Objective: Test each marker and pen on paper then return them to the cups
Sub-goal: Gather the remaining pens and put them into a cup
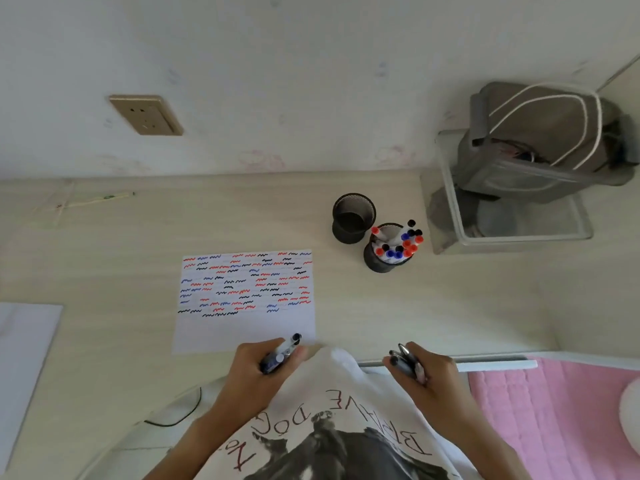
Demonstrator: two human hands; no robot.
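Two hands holding pens at the near edge of the counter (346, 306).

The left hand (256, 372) grasps a marker (282, 353) over the paper (242, 327); the right hand (429, 375) clenches several pens (407, 362), their number unclear. One cup (353, 220) looks empty, the other cup (386, 261) holds markers.

Capped markers (398, 242) upright in mesh cup (384, 263)

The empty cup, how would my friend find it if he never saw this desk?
Start at the white paper covered in red, blue and black squiggles on the desk. Look past its far right corner, toward the wall, and you find two black mesh cups side by side. The empty cup is the one nearer the wall; the full cup bristles with red, blue and black caps.
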